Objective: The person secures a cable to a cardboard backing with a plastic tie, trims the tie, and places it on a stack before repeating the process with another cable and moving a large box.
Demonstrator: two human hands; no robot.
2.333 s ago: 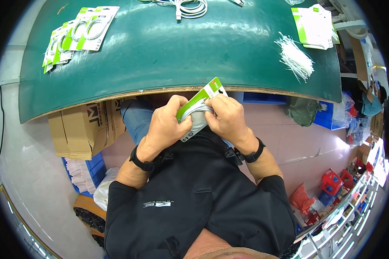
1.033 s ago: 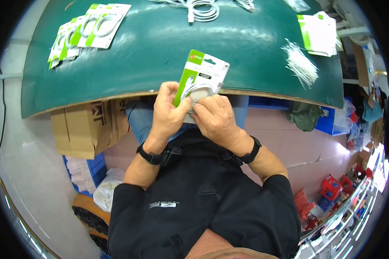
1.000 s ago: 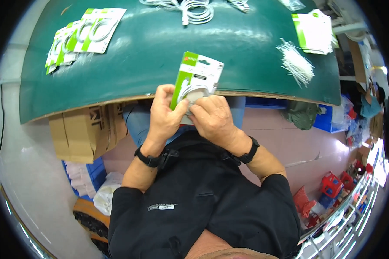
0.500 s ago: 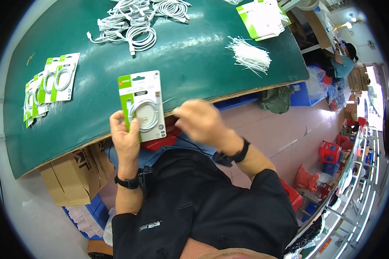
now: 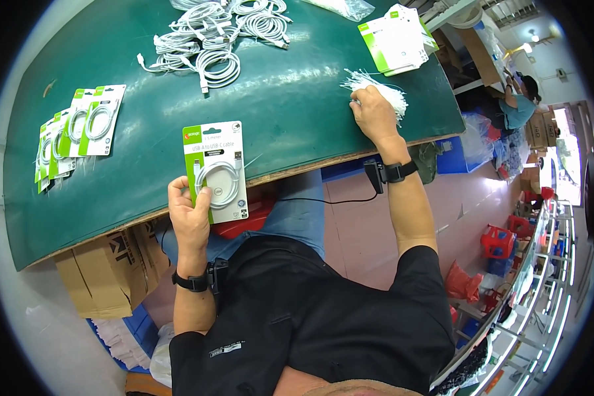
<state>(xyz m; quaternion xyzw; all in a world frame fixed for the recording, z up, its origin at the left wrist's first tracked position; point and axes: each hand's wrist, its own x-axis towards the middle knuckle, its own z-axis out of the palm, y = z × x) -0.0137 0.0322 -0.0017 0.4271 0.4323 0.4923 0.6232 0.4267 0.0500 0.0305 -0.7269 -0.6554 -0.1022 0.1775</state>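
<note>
My left hand (image 5: 190, 214) is closed on the lower left edge of a green and white packaging card (image 5: 208, 135), thumb in front. A coiled white charging cable (image 5: 235, 188) lies against the card's face, and a thin tie end sticks out to the right of it. Over at the right of the table, my right hand (image 5: 376, 115) reaches into a pile of white cable ties (image 5: 395, 98). Its fingers are curled together on the ties; how many they pinch is hidden.
Several carded cables (image 5: 99, 125) overlap at the left of the green table (image 5: 290, 119). Loose coiled cables (image 5: 218, 66) are heaped at the far side. Blank cards (image 5: 396, 43) are stacked at the far right, near a clear plastic bag (image 5: 350, 8). Cardboard boxes (image 5: 105, 277) stand below the table's front edge.
My right hand has moved from beside the held card, up and right to the pile of cable ties. My left hand still holds the card, now slightly lower.
</note>
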